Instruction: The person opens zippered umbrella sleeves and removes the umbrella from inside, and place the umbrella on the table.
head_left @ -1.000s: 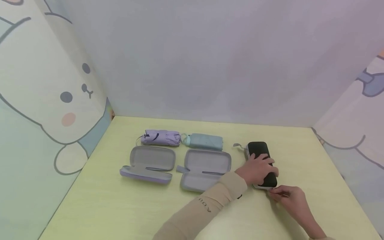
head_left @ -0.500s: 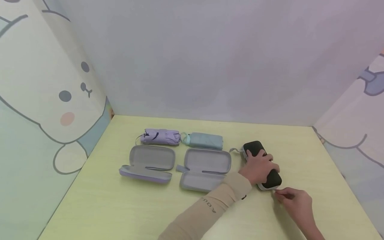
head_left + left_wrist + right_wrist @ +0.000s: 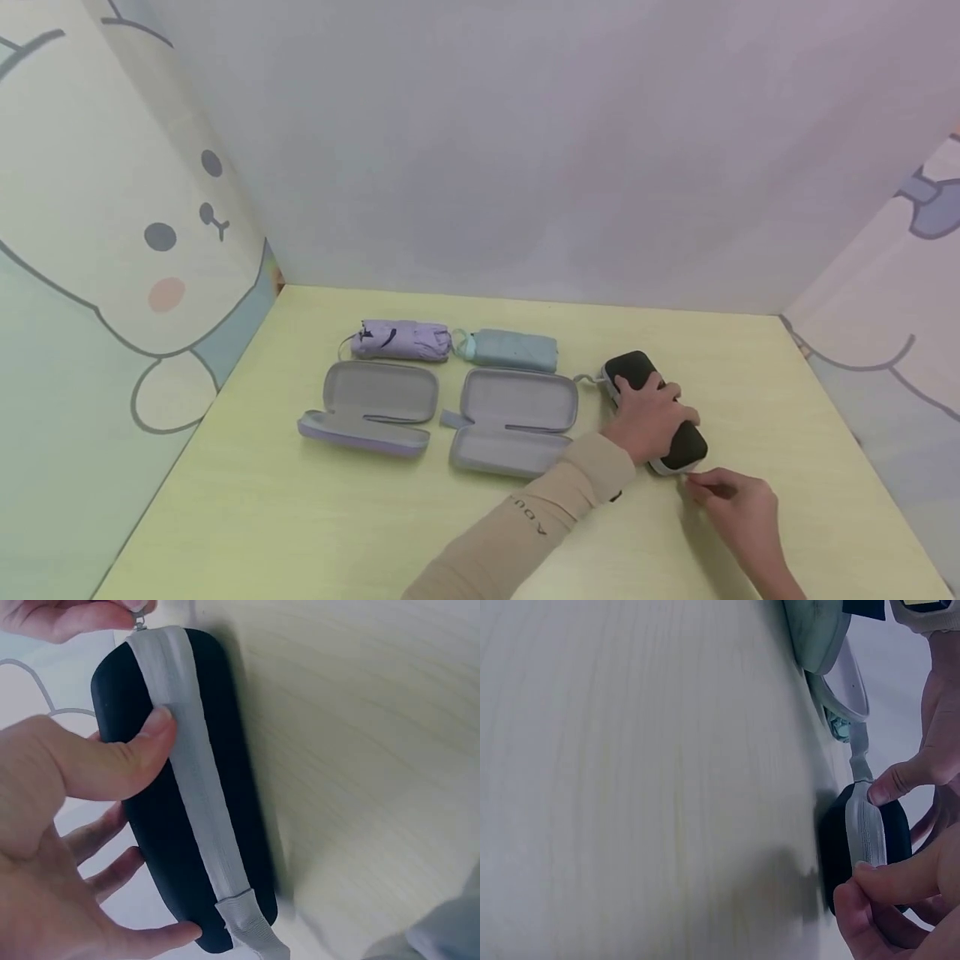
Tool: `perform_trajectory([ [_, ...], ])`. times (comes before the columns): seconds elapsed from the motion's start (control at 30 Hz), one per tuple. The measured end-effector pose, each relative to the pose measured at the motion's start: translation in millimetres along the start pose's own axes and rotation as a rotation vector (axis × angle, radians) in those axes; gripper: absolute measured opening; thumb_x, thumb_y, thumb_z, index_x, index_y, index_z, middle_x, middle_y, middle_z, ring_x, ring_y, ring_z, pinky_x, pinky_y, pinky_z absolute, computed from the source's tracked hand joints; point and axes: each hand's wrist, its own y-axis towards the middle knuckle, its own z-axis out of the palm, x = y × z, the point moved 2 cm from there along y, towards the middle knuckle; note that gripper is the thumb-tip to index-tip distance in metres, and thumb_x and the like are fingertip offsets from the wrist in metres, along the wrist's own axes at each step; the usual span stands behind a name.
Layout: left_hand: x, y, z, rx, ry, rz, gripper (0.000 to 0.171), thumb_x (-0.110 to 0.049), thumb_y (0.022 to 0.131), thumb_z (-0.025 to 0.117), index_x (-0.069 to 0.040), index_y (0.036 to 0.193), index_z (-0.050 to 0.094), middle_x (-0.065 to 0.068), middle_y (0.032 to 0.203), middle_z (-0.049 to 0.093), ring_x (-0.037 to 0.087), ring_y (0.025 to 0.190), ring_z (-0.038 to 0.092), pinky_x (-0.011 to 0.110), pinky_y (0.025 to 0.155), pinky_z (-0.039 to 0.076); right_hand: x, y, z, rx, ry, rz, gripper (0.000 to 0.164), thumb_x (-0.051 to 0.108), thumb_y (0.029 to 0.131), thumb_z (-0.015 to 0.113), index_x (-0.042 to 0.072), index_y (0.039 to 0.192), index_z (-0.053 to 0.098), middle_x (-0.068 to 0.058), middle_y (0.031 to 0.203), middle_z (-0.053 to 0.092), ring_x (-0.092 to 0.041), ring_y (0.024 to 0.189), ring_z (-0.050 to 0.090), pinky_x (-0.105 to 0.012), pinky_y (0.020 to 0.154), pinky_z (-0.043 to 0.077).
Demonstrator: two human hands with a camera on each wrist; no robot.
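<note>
A black hard case (image 3: 684, 448) with a light grey zipper band lies at the right of the table in the head view. My left hand (image 3: 647, 421) holds it from above, fingers spread over the top. In the left wrist view the thumb presses on the zipper band (image 3: 195, 772), which looks closed along this side. My right hand (image 3: 738, 504) is at the case's near end. Its thumb and forefinger pinch the small metal zipper pull (image 3: 139, 620). A grey strap loop (image 3: 588, 379) sticks out from the far end.
Two opened cases with grey linings, one lavender outside (image 3: 363, 435) and one beside it (image 3: 517, 400), lie left of my left arm. Behind them rest a folded purple umbrella (image 3: 405, 342) and a folded teal umbrella (image 3: 516, 350). Walls enclose the table's back and sides.
The black case has turned under my left hand, its far end shifting left and its near end right. My right hand has moved slightly right with the near end, still pinching the zipper pull.
</note>
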Motion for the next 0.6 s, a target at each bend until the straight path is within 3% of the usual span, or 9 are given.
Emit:
perform_trajectory([
  [0.23, -2.6, 0.2, -1.0, -0.01, -0.004, -0.003, 0.037, -0.035, 0.087, 0.066, -0.057, 0.116, 0.057, -0.018, 0.117, 0.052, 0.011, 0.118, 0.039, 0.058, 0.09, 0.039, 1.8, -2.2, 1.5, 0.046, 0.043, 0.068, 0.004, 0.004, 0.075, 0.077, 0.003, 0.078, 0.074, -0.007, 0.072, 0.071, 0.0, 0.058, 0.06, -0.015, 0.052, 0.042],
  [0.6, -10.2, -0.3, 1.9, -0.019, 0.042, -0.07, 0.037, -0.039, 0.086, 0.066, -0.056, 0.118, 0.056, -0.016, 0.119, 0.053, 0.014, 0.121, 0.038, 0.057, 0.088, 0.04, 3.4, -6.1, 5.7, 0.054, 0.043, 0.08, 0.004, 0.002, 0.075, 0.076, 0.003, 0.078, 0.074, -0.008, 0.074, 0.071, 0.001, 0.058, 0.061, -0.016, 0.051, 0.043],
])
